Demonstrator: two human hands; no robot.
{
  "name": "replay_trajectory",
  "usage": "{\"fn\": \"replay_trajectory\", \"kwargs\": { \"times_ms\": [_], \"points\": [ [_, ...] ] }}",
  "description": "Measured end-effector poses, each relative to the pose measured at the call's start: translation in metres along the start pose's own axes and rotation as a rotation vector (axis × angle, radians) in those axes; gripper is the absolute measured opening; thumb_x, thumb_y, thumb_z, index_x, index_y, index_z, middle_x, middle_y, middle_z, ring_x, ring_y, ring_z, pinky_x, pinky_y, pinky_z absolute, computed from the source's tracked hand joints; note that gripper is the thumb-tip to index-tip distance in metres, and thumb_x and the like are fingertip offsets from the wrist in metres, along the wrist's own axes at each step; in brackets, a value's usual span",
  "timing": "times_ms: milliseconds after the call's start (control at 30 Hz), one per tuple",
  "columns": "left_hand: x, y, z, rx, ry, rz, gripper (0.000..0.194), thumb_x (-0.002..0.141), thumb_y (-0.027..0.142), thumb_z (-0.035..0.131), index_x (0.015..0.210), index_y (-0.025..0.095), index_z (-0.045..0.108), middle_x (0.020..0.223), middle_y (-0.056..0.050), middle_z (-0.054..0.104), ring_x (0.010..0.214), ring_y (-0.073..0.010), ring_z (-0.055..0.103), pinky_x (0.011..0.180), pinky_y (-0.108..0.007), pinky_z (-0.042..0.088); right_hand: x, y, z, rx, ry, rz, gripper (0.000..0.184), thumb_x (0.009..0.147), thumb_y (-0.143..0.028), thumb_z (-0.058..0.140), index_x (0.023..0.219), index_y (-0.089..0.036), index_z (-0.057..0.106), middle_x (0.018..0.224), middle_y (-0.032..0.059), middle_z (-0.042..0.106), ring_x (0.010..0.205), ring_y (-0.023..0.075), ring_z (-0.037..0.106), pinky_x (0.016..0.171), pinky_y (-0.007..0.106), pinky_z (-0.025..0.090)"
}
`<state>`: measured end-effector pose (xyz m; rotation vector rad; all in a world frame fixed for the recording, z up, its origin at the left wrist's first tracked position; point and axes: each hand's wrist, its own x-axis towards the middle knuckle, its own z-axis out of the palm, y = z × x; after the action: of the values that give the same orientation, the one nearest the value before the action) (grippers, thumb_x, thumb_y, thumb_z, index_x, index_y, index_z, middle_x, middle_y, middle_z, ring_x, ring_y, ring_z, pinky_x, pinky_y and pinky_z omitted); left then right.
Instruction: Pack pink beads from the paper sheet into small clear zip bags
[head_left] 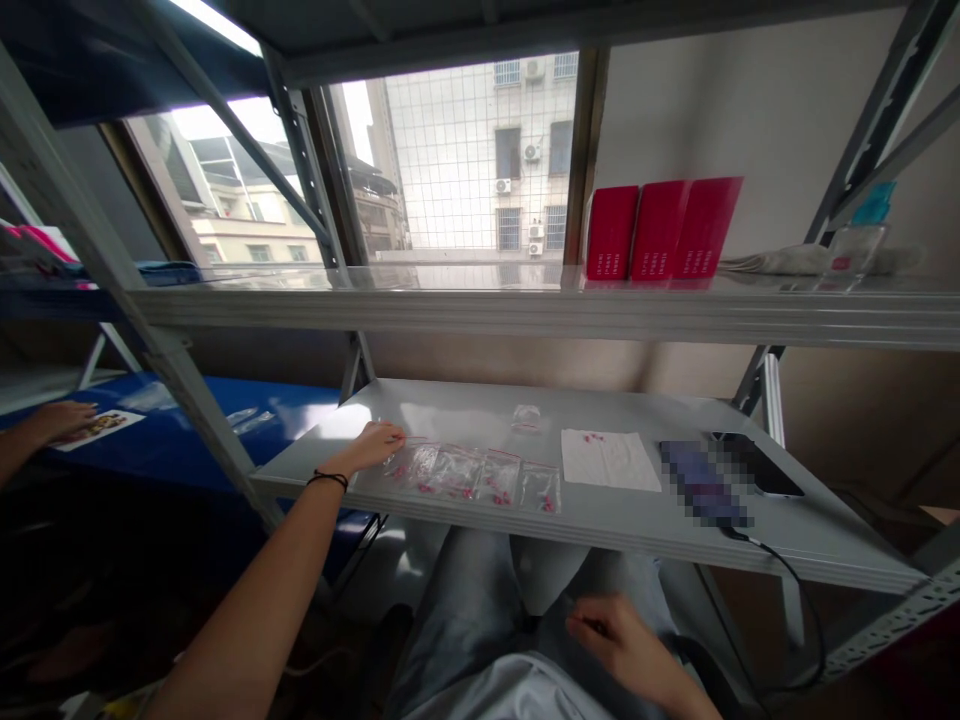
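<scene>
My left hand (373,444) reaches onto the grey shelf (465,410) and rests with curled fingers on the leftmost of a row of small clear zip bags (480,475) holding tiny pink pieces. Right of the row lies a white paper sheet (609,460) with a few loose pink pieces on it. One more small clear bag (528,417) lies farther back. My right hand (619,640) lies low on my lap below the shelf, fingers loosely curled; I cannot make out anything in it.
A dark phone (757,465) with a cable and a blurred object lie at the shelf's right. Three red boxes (660,230) stand on the upper shelf. Another person's hand (56,420) rests on a blue surface at far left.
</scene>
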<state>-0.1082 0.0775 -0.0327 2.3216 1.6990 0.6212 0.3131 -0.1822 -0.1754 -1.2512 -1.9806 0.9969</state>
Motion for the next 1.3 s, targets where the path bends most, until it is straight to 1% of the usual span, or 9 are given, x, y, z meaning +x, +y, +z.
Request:
{"fn": "replay_trajectory", "kwargs": {
  "times_ms": [133, 233, 433, 600, 800, 900, 1000, 1167, 1300],
  "points": [
    [0.018, 0.022, 0.022, 0.182, 0.039, 0.106, 0.033, 0.088, 0.026, 0.055, 0.115, 0.015, 0.072, 0.113, -0.016, 0.07, 0.113, -0.0349, 0.058, 0.106, -0.053, 0.04, -0.001, 0.008, -0.006, 0.01, 0.009, 0.018, 0.029, 0.088, -0.025, 0.051, 0.061, -0.02, 0.04, 0.062, -0.0043, 0.041, 0.062, 0.0128, 0.041, 0.059, 0.027, 0.027],
    [0.041, 0.069, 0.048, 0.239, 0.009, 0.279, 0.037, 0.093, 0.018, 0.051, 0.126, 0.017, 0.069, 0.128, -0.015, 0.067, 0.123, -0.0303, 0.056, 0.113, -0.045, 0.037, 0.0, 0.007, -0.008, -0.006, 0.022, 0.021, 0.026, 0.084, -0.023, 0.05, 0.06, -0.02, 0.04, 0.061, -0.0037, 0.042, 0.061, 0.0132, 0.043, 0.059, 0.027, 0.027],
    [0.082, 0.167, 0.109, 0.273, -0.055, 0.488, 0.021, 0.088, 0.018, 0.066, 0.105, 0.018, 0.077, 0.111, -0.014, 0.074, 0.109, -0.0291, 0.065, 0.1, -0.039, 0.048, 0.002, 0.006, -0.006, -0.141, 0.037, -0.033, 0.02, 0.075, -0.014, 0.048, 0.06, -0.02, 0.037, 0.061, -0.0034, 0.045, 0.06, 0.0122, 0.043, 0.059, 0.028, 0.026],
    [0.081, 0.201, 0.109, 0.26, 0.038, 0.462, 0.022, 0.09, 0.009, 0.057, 0.081, 0.013, 0.076, 0.081, -0.015, 0.073, 0.085, -0.0279, 0.069, 0.082, -0.037, 0.053, 0.003, 0.01, -0.006, -0.172, 0.052, -0.057, 0.016, 0.073, -0.011, 0.047, 0.062, -0.02, 0.041, 0.064, -0.0025, 0.05, 0.063, 0.0126, 0.046, 0.06, 0.027, 0.028],
    [-0.035, 0.231, 0.093, 0.152, 0.163, 0.562, 0.031, 0.097, 0.01, 0.048, 0.117, 0.019, 0.07, 0.095, -0.007, 0.074, 0.088, -0.02, 0.069, 0.084, -0.03, 0.053, 0.004, -0.006, -0.01, -0.122, 0.201, -0.105, 0.026, 0.09, -0.019, 0.048, 0.065, -0.021, 0.039, 0.064, -0.0027, 0.047, 0.063, 0.0138, 0.049, 0.06, 0.027, 0.029],
    [-0.121, 0.229, 0.111, -0.01, 0.142, 0.82, 0.036, 0.09, 0.007, 0.052, 0.118, 0.021, 0.07, 0.081, -0.005, 0.072, 0.077, -0.0214, 0.068, 0.073, -0.031, 0.054, -0.004, -0.02, -0.008, -0.099, 0.254, -0.19, 0.028, 0.094, -0.024, 0.047, 0.066, -0.021, 0.044, 0.065, -0.0021, 0.048, 0.063, 0.0145, 0.049, 0.06, 0.027, 0.029],
    [-0.181, 0.209, 0.14, -0.114, 0.026, 0.723, 0.03, 0.086, 0.007, 0.054, 0.096, 0.026, 0.074, 0.07, -0.006, 0.069, 0.069, -0.0225, 0.068, 0.066, -0.033, 0.053, -0.015, -0.036, -0.001, -0.115, 0.317, -0.313, 0.03, 0.095, -0.026, 0.047, 0.065, -0.021, 0.047, 0.062, -0.0015, 0.048, 0.061, 0.0158, 0.049, 0.06, 0.029, 0.03],
    [-0.206, 0.179, 0.174, -0.282, -0.18, 0.229, 0.024, 0.085, 0.012, 0.055, 0.083, 0.025, 0.075, 0.075, -0.009, 0.076, 0.069, -0.0242, 0.072, 0.062, -0.032, 0.05, -0.019, -0.052, 0.017, -0.168, 0.218, -0.405, 0.024, 0.093, -0.024, 0.047, 0.074, -0.021, 0.062, 0.066, 0.0017, 0.061, 0.063, 0.0179, 0.059, 0.064, 0.029, 0.041],
    [-0.201, 0.174, 0.174, -0.379, -0.191, 0.123, 0.026, 0.094, 0.021, 0.052, 0.087, 0.024, 0.076, 0.081, -0.009, 0.079, 0.074, -0.024, 0.074, 0.066, -0.03, 0.049, -0.009, -0.051, 0.029, -0.249, 0.045, -0.407, 0.043, 0.086, -0.012, 0.048, 0.124, -0.021, 0.066, 0.122, 0.0092, 0.072, 0.103, 0.0217, 0.071, 0.085, 0.03, 0.053]
  ]
}}
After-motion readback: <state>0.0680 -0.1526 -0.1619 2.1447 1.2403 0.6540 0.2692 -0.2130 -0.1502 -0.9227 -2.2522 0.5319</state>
